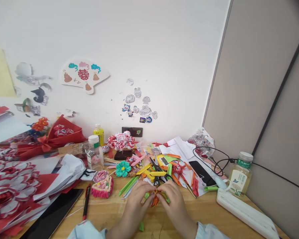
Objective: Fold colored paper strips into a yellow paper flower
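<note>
1. Through the head camera I find the folded orange paper piece point(155, 201) low in the middle of my view, held up between both hands over the worktop point(104, 210).
2. My left hand point(137, 196) pinches it from the left, thumb and fingertips drawn together; the other fingers curl.
3. My right hand point(173, 196) mirrors that, pinching from the right, so neither hand is nearer: the piece sits between the two sets of fingertips.
4. Its long axis I cannot tell for certain, as the fingers cover much of it; the visible orange part points down, toward me.
5. Just beyond the fingertips lie the scissors point(156, 181), handles toward the hands and blades pointing away to the wall.
6. Green paper strips point(128, 186) lie beyond and left of the left hand; a phone point(201, 173) rests off to the right.
7. A green scrap point(141, 226) lies near the left wrist.
</note>
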`<state>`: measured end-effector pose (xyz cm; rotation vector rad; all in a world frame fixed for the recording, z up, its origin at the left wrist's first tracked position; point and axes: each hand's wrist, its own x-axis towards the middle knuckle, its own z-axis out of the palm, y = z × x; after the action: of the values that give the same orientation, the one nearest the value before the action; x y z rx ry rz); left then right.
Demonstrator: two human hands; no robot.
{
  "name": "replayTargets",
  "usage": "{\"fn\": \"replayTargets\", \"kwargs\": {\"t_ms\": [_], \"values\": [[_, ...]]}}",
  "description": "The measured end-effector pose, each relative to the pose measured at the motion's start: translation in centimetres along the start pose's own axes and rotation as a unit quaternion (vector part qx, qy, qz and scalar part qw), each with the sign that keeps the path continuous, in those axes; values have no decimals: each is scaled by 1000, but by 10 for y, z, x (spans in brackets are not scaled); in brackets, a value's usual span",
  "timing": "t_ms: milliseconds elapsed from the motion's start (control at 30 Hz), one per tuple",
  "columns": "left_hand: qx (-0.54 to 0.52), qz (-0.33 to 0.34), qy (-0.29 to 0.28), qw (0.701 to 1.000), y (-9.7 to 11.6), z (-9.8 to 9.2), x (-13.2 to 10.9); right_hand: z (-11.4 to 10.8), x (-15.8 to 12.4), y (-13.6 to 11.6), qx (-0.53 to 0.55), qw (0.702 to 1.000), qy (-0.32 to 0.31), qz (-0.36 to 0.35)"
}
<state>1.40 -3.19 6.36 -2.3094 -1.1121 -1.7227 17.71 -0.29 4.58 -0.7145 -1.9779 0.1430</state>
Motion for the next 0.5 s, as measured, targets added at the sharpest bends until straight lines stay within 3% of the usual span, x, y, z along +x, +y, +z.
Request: {"fn": "replayTargets", "kwargs": {"t_ms": [500], "values": [[-6, -47, -49, 998, -2, 1, -3, -1, -1, -4, 24, 999, 2, 24]]}}
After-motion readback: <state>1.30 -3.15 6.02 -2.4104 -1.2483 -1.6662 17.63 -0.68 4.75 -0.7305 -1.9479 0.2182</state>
